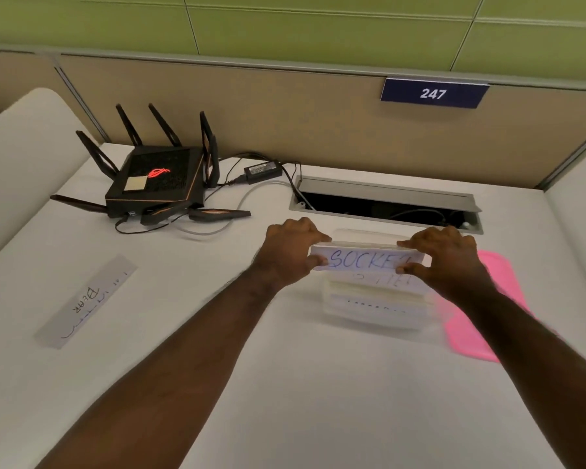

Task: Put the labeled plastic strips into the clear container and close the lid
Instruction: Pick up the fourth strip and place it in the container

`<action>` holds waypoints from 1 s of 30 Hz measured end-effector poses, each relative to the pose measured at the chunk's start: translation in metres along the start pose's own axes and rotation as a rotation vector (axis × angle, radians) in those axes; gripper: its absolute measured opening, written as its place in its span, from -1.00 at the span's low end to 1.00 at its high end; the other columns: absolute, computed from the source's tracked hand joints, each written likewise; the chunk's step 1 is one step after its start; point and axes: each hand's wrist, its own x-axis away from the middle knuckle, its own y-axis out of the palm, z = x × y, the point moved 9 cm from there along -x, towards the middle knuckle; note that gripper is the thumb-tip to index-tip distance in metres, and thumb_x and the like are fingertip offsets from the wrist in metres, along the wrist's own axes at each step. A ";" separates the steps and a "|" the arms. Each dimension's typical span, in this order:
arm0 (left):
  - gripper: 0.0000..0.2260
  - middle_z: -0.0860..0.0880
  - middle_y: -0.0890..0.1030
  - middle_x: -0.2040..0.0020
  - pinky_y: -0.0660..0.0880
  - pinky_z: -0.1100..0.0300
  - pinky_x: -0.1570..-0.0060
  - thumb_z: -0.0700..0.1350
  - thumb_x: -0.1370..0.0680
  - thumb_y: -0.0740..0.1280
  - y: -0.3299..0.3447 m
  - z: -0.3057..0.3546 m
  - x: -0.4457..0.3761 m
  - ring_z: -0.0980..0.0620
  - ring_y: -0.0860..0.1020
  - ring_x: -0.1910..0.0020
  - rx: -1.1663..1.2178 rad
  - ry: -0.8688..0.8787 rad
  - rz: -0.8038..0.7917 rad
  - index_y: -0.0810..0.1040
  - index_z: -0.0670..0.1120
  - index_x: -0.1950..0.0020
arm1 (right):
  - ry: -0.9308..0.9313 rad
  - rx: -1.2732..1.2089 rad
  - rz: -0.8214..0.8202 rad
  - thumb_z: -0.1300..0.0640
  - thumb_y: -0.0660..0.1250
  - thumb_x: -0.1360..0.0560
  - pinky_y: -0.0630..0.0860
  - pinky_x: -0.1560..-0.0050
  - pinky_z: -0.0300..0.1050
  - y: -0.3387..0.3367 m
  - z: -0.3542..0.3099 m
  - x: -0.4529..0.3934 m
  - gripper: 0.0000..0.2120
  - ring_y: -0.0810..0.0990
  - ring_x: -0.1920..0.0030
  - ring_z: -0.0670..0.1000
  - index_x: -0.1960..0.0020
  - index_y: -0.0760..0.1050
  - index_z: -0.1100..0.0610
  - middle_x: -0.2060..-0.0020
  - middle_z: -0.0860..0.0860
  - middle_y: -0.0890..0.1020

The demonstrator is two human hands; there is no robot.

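A white plastic strip (pixel 366 258) with "SOCKET" written in blue is held over the clear container (pixel 372 316). My left hand (pixel 291 252) pinches its left end and my right hand (pixel 447 255) pinches its right end. Inside the container lie other white strips with dark writing, partly hidden under the held one. The pink lid (pixel 477 336) lies flat on the desk just right of the container, partly behind my right forearm. Another labeled strip (pixel 85 301), reading "BEAR", lies on the desk far to the left.
A black router (pixel 156 179) with several antennas stands at the back left, with a power brick (pixel 263 170) and cables beside it. An open cable hatch (pixel 386 206) is cut into the desk just behind the container. A tan partition runs along the back.
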 end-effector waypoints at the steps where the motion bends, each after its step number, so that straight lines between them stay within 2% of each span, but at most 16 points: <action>1: -0.60 0.08 0.49 -0.20 0.21 0.00 -0.24 0.17 -0.50 0.32 0.004 0.006 -0.005 0.01 0.39 -0.24 -0.028 0.007 -0.005 0.49 0.15 -0.32 | 0.024 0.007 -0.009 -0.23 0.43 -0.36 0.25 -0.06 0.02 0.000 0.008 0.003 -0.55 0.44 -0.17 0.08 -0.20 0.58 -0.10 -0.14 -0.05 0.62; 5: -0.61 0.09 0.52 -0.24 0.15 -0.07 -0.31 0.21 -0.50 0.28 0.024 0.028 -0.019 0.00 0.37 -0.28 -0.155 0.021 -0.053 0.49 0.16 -0.31 | 0.132 -0.003 -0.023 -0.21 0.45 -0.37 0.29 -0.13 0.10 0.002 0.036 0.016 -0.56 0.47 -0.18 0.11 -0.19 0.57 -0.07 -0.16 -0.04 0.62; 12: -0.59 0.08 0.60 -0.20 0.20 -0.04 -0.14 0.24 -0.49 0.29 0.052 0.054 -0.025 -0.03 0.42 -0.18 -0.363 0.101 -0.107 0.54 0.11 -0.27 | 0.171 0.083 -0.088 -0.21 0.51 -0.30 0.29 -0.09 0.07 0.015 0.050 0.033 -0.63 0.49 -0.06 0.08 -0.03 0.60 -0.06 -0.02 -0.06 0.67; 16: -0.60 0.05 0.61 -0.19 0.20 -0.06 -0.19 0.22 -0.50 0.29 0.068 0.061 -0.024 -0.06 0.40 -0.21 -0.465 0.119 -0.176 0.55 0.09 -0.27 | 0.141 0.191 -0.138 -0.27 0.50 -0.26 0.26 -0.02 0.02 0.024 0.049 0.036 -0.58 0.48 -0.02 0.06 -0.02 0.62 -0.08 0.02 -0.04 0.68; 22: -0.58 -0.02 0.65 -0.10 0.18 -0.05 -0.27 0.20 -0.45 0.38 0.086 0.067 -0.030 -0.08 0.43 -0.19 -0.562 0.075 -0.289 0.59 -0.03 -0.18 | 0.038 0.403 -0.318 -0.34 0.38 -0.34 0.25 -0.02 0.02 0.046 0.037 0.028 -0.53 0.44 -0.09 0.02 -0.12 0.61 -0.10 -0.03 -0.12 0.67; 25: -0.58 -0.05 0.65 -0.03 0.20 -0.03 -0.24 0.20 -0.42 0.42 0.093 0.069 -0.033 -0.06 0.47 -0.11 -0.579 0.063 -0.315 0.59 -0.07 -0.12 | 0.022 0.460 -0.364 -0.34 0.38 -0.34 0.25 -0.06 0.03 0.052 0.035 0.026 -0.54 0.45 -0.11 0.03 -0.11 0.62 -0.09 -0.03 -0.11 0.67; 30: -0.55 -0.04 0.65 -0.01 0.20 -0.02 -0.25 0.22 -0.38 0.44 0.106 0.068 -0.034 -0.05 0.49 -0.09 -0.580 0.070 -0.344 0.58 -0.06 -0.12 | 0.028 0.528 -0.434 -0.32 0.40 -0.34 0.23 -0.16 0.11 0.063 0.033 0.025 -0.54 0.46 -0.12 0.05 -0.09 0.62 -0.06 -0.02 -0.06 0.67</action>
